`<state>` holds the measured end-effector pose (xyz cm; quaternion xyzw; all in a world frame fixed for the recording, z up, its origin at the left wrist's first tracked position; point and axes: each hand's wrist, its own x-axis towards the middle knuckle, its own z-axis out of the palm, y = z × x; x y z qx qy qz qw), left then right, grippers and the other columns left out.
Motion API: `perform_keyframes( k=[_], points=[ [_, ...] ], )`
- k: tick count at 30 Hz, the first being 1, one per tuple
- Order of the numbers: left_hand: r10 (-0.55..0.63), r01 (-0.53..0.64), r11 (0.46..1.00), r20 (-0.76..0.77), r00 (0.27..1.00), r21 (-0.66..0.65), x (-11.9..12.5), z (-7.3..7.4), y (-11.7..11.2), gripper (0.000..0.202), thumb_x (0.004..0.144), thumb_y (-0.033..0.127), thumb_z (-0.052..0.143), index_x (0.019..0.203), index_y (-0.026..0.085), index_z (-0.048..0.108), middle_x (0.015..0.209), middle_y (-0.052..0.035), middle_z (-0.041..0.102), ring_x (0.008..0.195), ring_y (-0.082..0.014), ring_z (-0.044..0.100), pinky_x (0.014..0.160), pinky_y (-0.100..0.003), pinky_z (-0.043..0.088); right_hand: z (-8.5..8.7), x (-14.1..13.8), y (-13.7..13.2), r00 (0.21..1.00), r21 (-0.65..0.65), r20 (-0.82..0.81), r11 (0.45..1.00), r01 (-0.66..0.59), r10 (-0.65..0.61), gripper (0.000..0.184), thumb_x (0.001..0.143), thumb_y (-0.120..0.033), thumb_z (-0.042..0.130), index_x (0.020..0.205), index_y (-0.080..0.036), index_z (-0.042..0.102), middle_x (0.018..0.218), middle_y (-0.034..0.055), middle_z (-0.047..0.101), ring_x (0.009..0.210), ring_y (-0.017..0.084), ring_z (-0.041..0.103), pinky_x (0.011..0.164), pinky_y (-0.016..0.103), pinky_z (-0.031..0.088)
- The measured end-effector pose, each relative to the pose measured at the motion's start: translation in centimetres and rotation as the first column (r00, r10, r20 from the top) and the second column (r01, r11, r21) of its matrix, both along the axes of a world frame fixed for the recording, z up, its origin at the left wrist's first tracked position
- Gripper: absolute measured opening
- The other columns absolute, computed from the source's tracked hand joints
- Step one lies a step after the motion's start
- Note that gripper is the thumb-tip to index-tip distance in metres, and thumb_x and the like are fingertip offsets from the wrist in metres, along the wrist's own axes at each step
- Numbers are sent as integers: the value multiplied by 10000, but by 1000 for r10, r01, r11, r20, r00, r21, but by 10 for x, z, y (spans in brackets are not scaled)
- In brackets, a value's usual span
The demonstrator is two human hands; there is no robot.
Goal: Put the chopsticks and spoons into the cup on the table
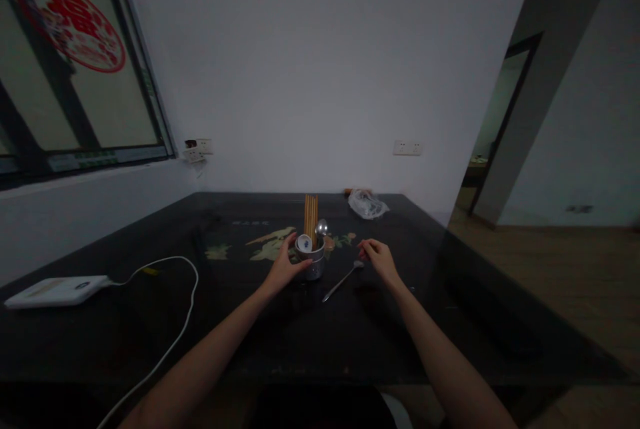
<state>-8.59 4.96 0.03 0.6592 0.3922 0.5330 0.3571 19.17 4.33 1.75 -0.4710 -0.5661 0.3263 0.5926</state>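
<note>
My left hand [286, 268] is wrapped round the left side of a metal utensil holder [315, 269] that stands upright on the dark table. Several wooden chopsticks [311, 214], a metal spoon [322, 226] and a white ceramic spoon [304, 243] with a blue mark stick out of its top. To the right of the holder, my right hand [375, 256] hovers with its fingers curled together; whether anything is between them is too small to tell. Just beside those fingertips lies another metal spoon [343, 282], flat on the table, its bowl pointing away from me.
A white power bank-like box [57, 292] with a white cable [193, 296] lies on the table [240, 342] at left. At the back right is a crumpled clear plastic bag [367, 204]. Wall sockets [407, 148] sit above the table's far edge.
</note>
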Motion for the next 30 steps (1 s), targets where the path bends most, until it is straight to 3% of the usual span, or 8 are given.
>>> perform_keyframes(
  k=[8, 12, 16, 18, 21, 24, 26, 30],
  points=[
    [103, -75, 970, -115, 988, 229, -4, 17, -11, 737, 710, 349, 718, 1335, 244, 343, 1346, -119, 433, 1241, -256, 447, 1051, -450, 352, -5, -1, 0, 997, -27, 79, 1000, -5, 7, 376, 741, -510, 539, 691, -148, 627, 544, 8, 572, 496, 124, 527, 498, 233, 401],
    [239, -156, 902, -162, 958, 403, -6, 33, -22, 508, 801, 347, 622, 1257, 225, 434, 1285, -97, 484, 1212, -236, 462, 1028, -438, 371, -5, 0, 1, 993, -26, 114, 1000, -1, 4, 380, 757, -514, 518, 691, -155, 624, 546, 9, 579, 499, 127, 530, 500, 233, 406],
    [339, -224, 818, -129, 932, 530, -4, 55, -40, 209, 875, 299, 514, 1048, 194, 566, 1085, -68, 581, 1065, -197, 540, 955, -379, 419, -5, 1, 1, 990, -27, 142, 1000, 2, 2, 356, 769, -488, 503, 705, -160, 626, 563, 11, 585, 517, 132, 544, 515, 232, 418],
    [302, -171, 812, -150, 941, 559, 1, 67, -52, 155, 890, 278, 485, 951, 185, 592, 976, -54, 610, 972, -180, 569, 895, -342, 443, -6, 1, 1, 987, -32, 163, 999, 12, -7, 354, 765, -488, 496, 700, -164, 623, 555, 7, 577, 517, 133, 545, 514, 231, 419],
    [150, 52, 845, -329, 932, 533, 20, 82, -68, 164, 896, 257, 462, 911, 182, 607, 891, -38, 635, 870, -160, 588, 813, -295, 458, -7, 3, 2, 982, -44, 189, 999, 32, -23, 353, 763, -488, 484, 682, -168, 610, 544, 5, 568, 513, 134, 543, 514, 231, 421],
    [-34, 289, 896, -598, 801, 337, 51, 87, -78, 194, 895, 252, 444, 975, 191, 610, 892, -28, 651, 786, -139, 594, 730, -252, 462, -9, 5, 5, 976, -50, 215, 997, 55, -43, 336, 774, -464, 476, 684, -168, 607, 549, 7, 572, 510, 132, 546, 518, 230, 423],
    [-85, 353, 909, -733, 675, 219, 74, 81, -78, 188, 879, 261, 465, 981, 200, 610, 870, -23, 656, 761, -144, 600, 694, -242, 459, -10, 8, 6, 968, -50, 245, 996, 70, -56, 326, 784, -447, 470, 696, -167, 611, 552, 8, 581, 509, 131, 550, 521, 229, 422],
    [46, 223, 961, -894, 446, 161, 113, 54, -66, 185, 865, 277, 474, 987, 202, 590, 940, -63, 653, 835, -211, 634, 719, -301, 478, -13, 13, 9, 940, -62, 332, 992, 109, -83, 315, 804, -415, 458, 715, -167, 631, 579, 17, 615, 540, 134, 575, 538, 222, 420]
  ],
)
